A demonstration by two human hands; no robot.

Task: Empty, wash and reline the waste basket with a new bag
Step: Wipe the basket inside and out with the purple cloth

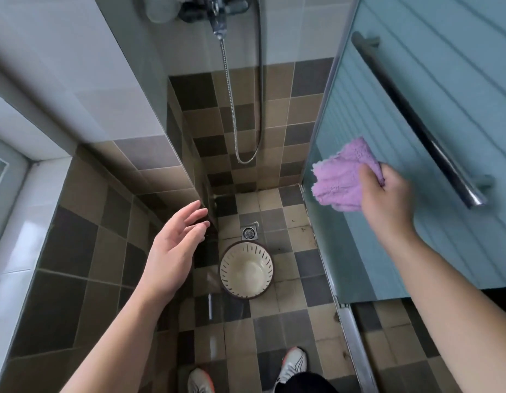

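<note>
Risk: purple fluffy cloth [342,177] gripped in right hand [388,194], left hand [172,251] empty, open; could miss unlined cream slotted plastic basket [246,270] at 6 o'clock of floor drain [249,233].

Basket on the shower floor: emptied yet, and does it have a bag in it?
Empty and unlined: the upright basket shows its bare cream bottom and slotted walls.
</note>
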